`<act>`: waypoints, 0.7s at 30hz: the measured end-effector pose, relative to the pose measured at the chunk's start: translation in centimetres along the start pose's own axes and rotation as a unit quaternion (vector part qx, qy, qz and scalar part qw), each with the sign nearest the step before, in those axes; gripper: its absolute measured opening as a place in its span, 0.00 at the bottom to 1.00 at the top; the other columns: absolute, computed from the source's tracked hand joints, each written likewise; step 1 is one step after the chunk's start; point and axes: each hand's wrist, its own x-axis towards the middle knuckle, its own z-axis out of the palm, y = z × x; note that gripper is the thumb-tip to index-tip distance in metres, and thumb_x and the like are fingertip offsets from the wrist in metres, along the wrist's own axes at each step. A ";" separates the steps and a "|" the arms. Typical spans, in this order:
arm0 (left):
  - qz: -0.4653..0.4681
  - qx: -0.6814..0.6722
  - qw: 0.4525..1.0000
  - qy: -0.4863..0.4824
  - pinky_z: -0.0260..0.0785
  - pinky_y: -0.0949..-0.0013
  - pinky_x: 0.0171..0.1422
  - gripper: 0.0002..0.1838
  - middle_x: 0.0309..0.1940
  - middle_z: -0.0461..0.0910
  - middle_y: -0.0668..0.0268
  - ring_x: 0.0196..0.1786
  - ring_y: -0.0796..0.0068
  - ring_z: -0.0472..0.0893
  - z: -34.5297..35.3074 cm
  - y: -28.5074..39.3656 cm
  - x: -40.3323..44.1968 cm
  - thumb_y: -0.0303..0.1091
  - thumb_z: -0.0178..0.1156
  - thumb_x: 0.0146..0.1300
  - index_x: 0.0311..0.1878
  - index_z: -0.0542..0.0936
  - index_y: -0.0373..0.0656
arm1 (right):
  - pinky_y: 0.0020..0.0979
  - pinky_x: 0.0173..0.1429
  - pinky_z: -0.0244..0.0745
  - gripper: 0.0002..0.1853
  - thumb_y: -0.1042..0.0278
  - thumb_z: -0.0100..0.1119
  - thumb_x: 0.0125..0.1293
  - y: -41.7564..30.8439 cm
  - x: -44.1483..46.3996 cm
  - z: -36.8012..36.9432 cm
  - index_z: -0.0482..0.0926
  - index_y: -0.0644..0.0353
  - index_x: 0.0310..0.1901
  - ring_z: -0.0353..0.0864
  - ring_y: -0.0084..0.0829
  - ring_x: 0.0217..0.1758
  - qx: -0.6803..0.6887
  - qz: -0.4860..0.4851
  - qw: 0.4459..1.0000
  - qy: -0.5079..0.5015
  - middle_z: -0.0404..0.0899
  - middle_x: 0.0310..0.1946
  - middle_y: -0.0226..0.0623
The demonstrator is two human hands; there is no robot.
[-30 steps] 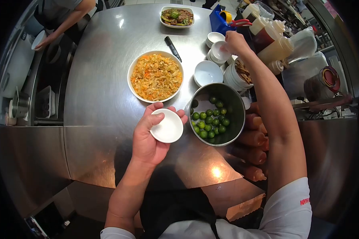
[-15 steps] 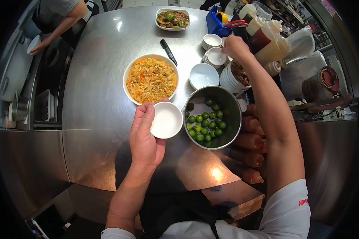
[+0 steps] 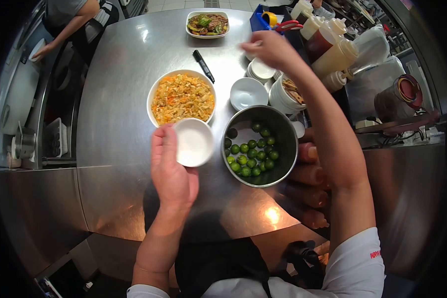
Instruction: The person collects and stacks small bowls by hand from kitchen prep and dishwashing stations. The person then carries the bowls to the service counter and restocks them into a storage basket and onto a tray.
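Note:
Between the thumb and fingers of my left hand (image 3: 173, 171) is a small white dish (image 3: 193, 142), tilted, in front of a white bowl of fried rice (image 3: 184, 99). My right hand (image 3: 270, 48) is raised over the stacks of small white dishes (image 3: 261, 70). Its fingers are pressed together and blurred; whatever they may hold is too unclear to name. Below it stand an empty white bowl (image 3: 247, 94) and a metal pot (image 3: 294, 144) with several green limes (image 3: 252, 153) inside.
A dish of meat and greens (image 3: 207, 25) and a black marker (image 3: 203, 66) lie farther back. Sauce bottles (image 3: 337, 57) and a blue holder (image 3: 258, 21) with red scissors (image 3: 288, 26) stand right. At left, another person's hand (image 3: 43, 50) holds a white dish.
My right hand has moved left and up, away from beside the dish stacks. My left hand has shifted slightly left with its dish. The view has shifted a little.

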 end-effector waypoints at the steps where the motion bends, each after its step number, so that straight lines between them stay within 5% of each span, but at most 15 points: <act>1: 0.036 0.023 0.999 0.023 0.74 0.69 0.53 0.09 0.46 0.78 0.65 0.49 0.75 0.79 0.3 0.3 0.5 0.39 0.49 0.77 0.50 0.71 0.44 | 0.34 0.44 0.77 0.24 0.46 0.60 0.67 -3.4 -1.8 0.4 0.83 0.62 0.48 0.83 0.30 0.38 0.164 -0.030 0.983 -0.080 0.85 0.37 0.41; 3: 0.086 0.021 0.995 0.049 0.74 0.69 0.52 0.10 0.45 0.78 0.65 0.48 0.74 0.79 1.3 1.2 1.2 0.40 0.48 0.77 0.50 0.71 0.44 | 0.35 0.48 0.77 0.26 0.46 0.60 0.67 -10.1 -5.9 0.9 0.81 0.64 0.51 0.84 0.33 0.44 0.192 -0.122 0.950 -0.213 0.85 0.39 0.42; 6: 0.131 0.036 0.991 0.020 0.69 0.66 0.60 0.15 0.51 0.74 0.62 0.54 0.71 0.75 1.6 1.4 1.2 0.43 0.45 0.78 0.56 0.69 0.42 | 0.37 0.54 0.77 0.25 0.54 0.63 0.64 -14.5 -9.6 2.4 0.80 0.64 0.55 0.85 0.43 0.47 0.117 -0.197 0.957 -0.175 0.85 0.44 0.50; 12: 0.129 0.072 0.988 -0.048 0.61 0.60 0.66 0.24 0.59 0.69 0.61 0.62 0.67 0.69 -0.9 2.3 -0.1 0.51 0.40 0.78 0.65 0.65 0.44 | 0.34 0.50 0.80 0.22 0.62 0.61 0.65 -5.6 -2.8 -2.0 0.78 0.65 0.57 0.87 0.37 0.41 0.054 -0.045 0.997 -0.028 0.86 0.41 0.48; 13: 0.121 0.082 0.988 -0.054 0.61 0.60 0.65 0.24 0.59 0.69 0.61 0.62 0.66 0.68 -2.1 2.7 -0.7 0.52 0.41 0.78 0.65 0.65 0.44 | 0.34 0.50 0.80 0.21 0.62 0.62 0.65 -2.1 -0.6 -2.6 0.79 0.66 0.55 0.86 0.34 0.41 -0.046 -0.023 0.998 0.038 0.86 0.41 0.47; 19: 0.066 0.089 0.994 -0.001 0.66 0.63 0.59 0.24 0.55 0.72 0.62 0.56 0.67 0.73 -10.3 5.5 -5.3 0.54 0.40 0.77 0.61 0.69 0.44 | 0.48 0.54 0.78 0.17 0.67 0.60 0.62 8.6 2.9 -3.6 0.77 0.59 0.53 0.82 0.51 0.53 -0.272 0.120 0.948 0.114 0.83 0.46 0.52; 21: 0.073 0.106 0.990 0.050 0.67 0.64 0.57 0.24 0.53 0.73 0.63 0.55 0.68 0.74 -12.3 7.1 -6.7 0.55 0.39 0.78 0.59 0.70 0.45 | 0.48 0.56 0.77 0.15 0.67 0.47 0.69 9.0 3.0 -2.9 0.78 0.57 0.53 0.82 0.49 0.55 -0.268 0.142 0.946 0.112 0.82 0.51 0.50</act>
